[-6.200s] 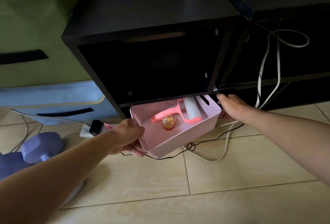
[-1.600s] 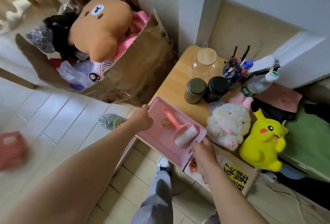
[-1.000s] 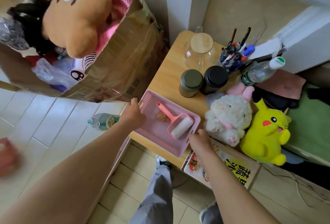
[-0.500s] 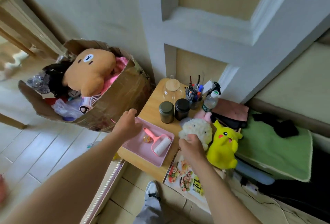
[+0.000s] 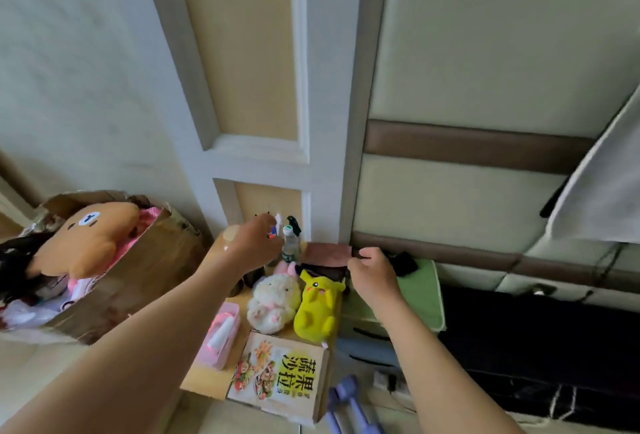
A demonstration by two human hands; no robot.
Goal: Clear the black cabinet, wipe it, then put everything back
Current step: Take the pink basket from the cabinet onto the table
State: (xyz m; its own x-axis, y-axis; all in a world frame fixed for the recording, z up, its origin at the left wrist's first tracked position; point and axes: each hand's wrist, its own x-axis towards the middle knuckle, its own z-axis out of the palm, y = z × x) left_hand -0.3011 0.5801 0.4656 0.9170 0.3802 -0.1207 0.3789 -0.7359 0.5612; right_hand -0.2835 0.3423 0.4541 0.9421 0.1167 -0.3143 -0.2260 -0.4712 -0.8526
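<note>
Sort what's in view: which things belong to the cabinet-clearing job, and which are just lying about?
Job: pink basket pulled from the black cabinet earlier, lint roller inside it, pink cloth.
Lying about: yellow plush, white plush, cookbook, bear plush in cardboard box, dumbbells, water bottle.

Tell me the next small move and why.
Probably pinch the cloth with the right hand, whose fingertips sit at its edge, and lift it. The basket already rests on the table, so wiping looks next. Whether the cloth is already held is unclear.
</note>
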